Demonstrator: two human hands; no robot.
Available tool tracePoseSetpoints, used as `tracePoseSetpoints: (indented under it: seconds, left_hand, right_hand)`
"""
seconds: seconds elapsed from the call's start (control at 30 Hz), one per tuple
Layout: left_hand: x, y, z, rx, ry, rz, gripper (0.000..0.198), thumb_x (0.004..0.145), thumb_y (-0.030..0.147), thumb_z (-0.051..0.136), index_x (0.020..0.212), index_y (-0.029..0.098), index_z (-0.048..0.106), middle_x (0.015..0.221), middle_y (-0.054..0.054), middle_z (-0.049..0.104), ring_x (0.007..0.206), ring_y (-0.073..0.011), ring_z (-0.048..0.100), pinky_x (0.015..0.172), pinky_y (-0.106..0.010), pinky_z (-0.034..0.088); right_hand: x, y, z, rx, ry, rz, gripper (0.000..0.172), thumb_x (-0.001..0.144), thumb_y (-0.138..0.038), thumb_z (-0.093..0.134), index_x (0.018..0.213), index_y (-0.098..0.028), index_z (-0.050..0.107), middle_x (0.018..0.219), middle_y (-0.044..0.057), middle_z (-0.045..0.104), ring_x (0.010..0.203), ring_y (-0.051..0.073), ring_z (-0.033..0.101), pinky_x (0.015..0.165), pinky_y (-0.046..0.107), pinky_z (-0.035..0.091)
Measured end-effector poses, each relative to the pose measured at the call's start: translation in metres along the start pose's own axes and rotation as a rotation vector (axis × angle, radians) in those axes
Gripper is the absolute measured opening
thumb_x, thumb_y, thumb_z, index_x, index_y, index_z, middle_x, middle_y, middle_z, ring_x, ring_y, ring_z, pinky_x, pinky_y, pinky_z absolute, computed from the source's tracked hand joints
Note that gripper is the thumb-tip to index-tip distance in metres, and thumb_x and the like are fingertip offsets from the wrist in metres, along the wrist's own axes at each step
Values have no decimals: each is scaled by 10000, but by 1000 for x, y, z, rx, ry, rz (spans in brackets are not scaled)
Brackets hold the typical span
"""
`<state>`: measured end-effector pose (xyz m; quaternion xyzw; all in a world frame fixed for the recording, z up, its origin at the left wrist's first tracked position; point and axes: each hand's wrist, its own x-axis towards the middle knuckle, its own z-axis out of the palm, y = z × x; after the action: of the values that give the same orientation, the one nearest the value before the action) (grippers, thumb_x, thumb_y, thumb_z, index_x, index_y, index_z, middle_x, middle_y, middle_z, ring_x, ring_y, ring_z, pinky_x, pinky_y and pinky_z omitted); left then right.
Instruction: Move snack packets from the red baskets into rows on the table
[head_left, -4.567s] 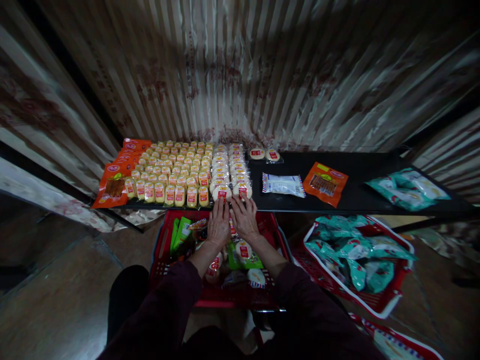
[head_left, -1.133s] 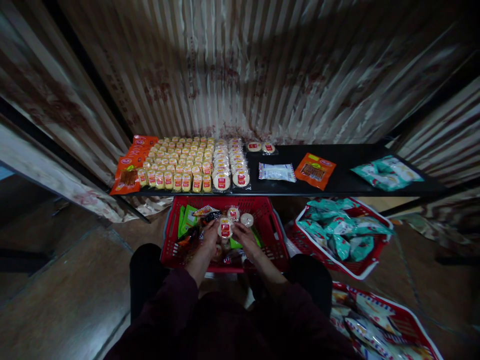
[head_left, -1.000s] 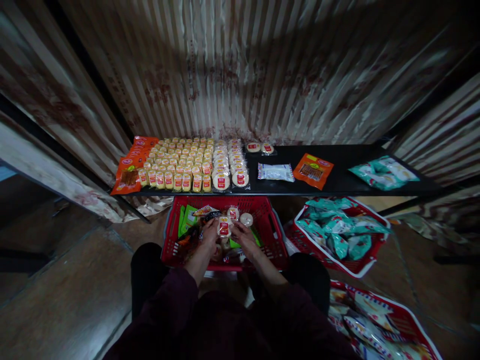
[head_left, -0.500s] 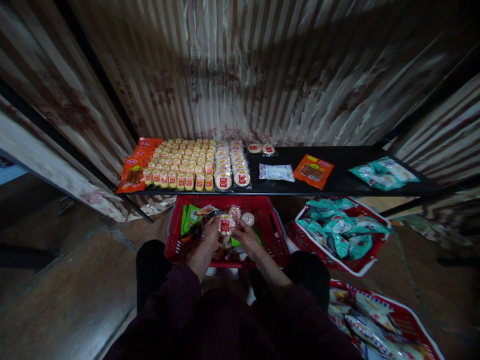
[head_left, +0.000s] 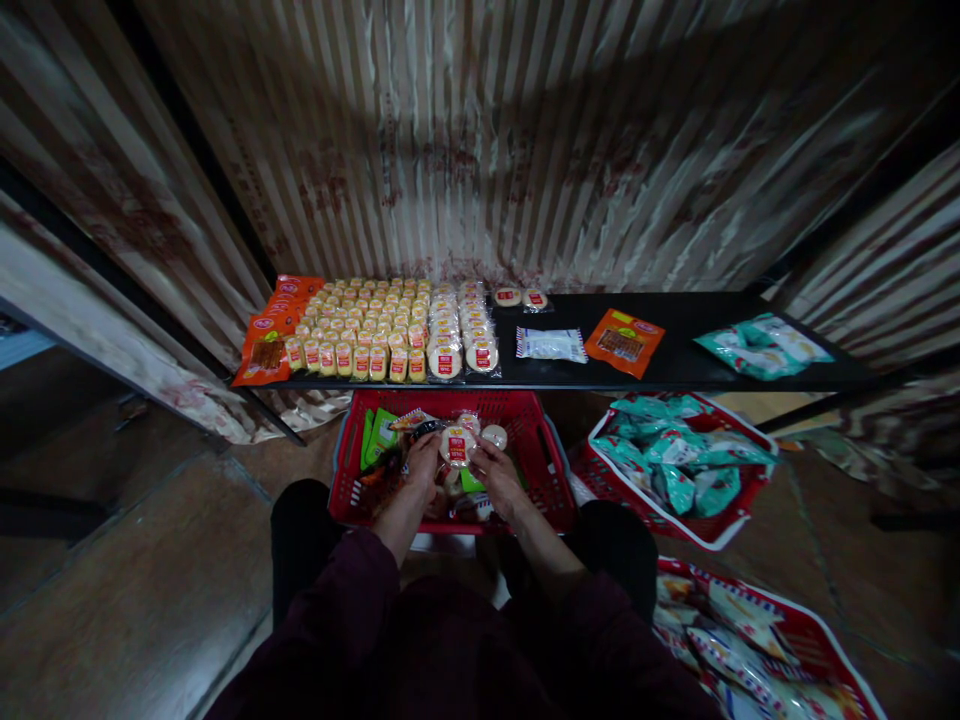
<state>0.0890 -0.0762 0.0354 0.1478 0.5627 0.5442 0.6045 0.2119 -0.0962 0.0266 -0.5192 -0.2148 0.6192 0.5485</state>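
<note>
Between my two hands is a round, pale wrapped cake (head_left: 457, 447) with a red label facing up, held over the red basket (head_left: 343, 470). My left hand (head_left: 421, 468) pinches the wrapper's left side, and my right hand (head_left: 496, 478) grips its right side with bent fingers. Just behind it, other round cakes (head_left: 494, 436) lie in the basket. Green packets (head_left: 379, 440) and dark, partly hidden packages share that basket. On the black shelf (head_left: 682, 325) ahead, two columns of similar round cakes (head_left: 445, 362) stand beside rows of small yellow wrapped cakes (head_left: 379, 362).
Orange packets (head_left: 262, 345) lie at the shelf's left end. To the right on it are a white packet (head_left: 551, 345), another orange packet (head_left: 625, 342) and a teal bag (head_left: 765, 345). Baskets of teal bags (head_left: 675, 460) and white packages (head_left: 742, 650) sit at my right. A striped curtain (head_left: 480, 140) hangs behind.
The wrapped cake has shifted slightly right and up between my hands, its label turned a little. Both hands stay over the basket; the shelf items are unchanged.
</note>
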Motion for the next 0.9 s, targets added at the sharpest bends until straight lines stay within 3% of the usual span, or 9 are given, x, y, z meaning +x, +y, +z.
tracePoseSetpoints:
  seconds: [0.2,0.4,0.5,0.67,0.77,0.9]
  left_hand:
    - [0,-6,0,48,-42,40,223,569,225,728,771,150,671,700,-23,663,561,-108,572,570,-234,432]
    - [-2,-8,1,126,-61,59,166,655,202,671,814,154,668,770,-46,684,622,-129,615,646,-272,481]
    - [-1,-7,1,308,13,126,159,704,142,614,858,149,652,863,-70,691,720,-149,637,708,-278,489]
    - [-9,-4,2,655,141,365,262,696,66,592,927,172,655,985,-93,659,959,-201,608,914,-319,431]
    - [-21,-2,5,632,111,455,225,692,85,609,868,208,673,1006,-92,633,1059,-235,552,1007,-343,362]
    - [-30,-1,13,481,38,387,203,663,80,632,794,230,675,973,-74,634,1104,-249,513,1064,-354,293]
  right_hand:
    - [2,-1,-2,-24,17,-33,395,517,-320,789,886,-207,708,724,-11,674,578,92,580,566,222,467]
    - [4,6,-6,-43,28,-34,406,519,-333,793,895,-207,704,737,-4,682,567,93,584,547,219,462]
    - [6,10,-6,-41,45,-45,438,517,-345,786,921,-200,698,760,5,691,593,107,595,559,225,464]
    - [10,12,-5,-86,64,-132,486,547,-371,750,993,-192,677,829,10,703,709,148,625,652,261,495]
    - [13,12,-5,-163,72,-182,502,594,-383,720,1054,-195,656,881,17,703,783,174,625,700,290,505]
    - [17,12,-5,-301,73,-289,441,634,-394,700,1037,-217,667,961,26,701,892,200,617,820,334,498]
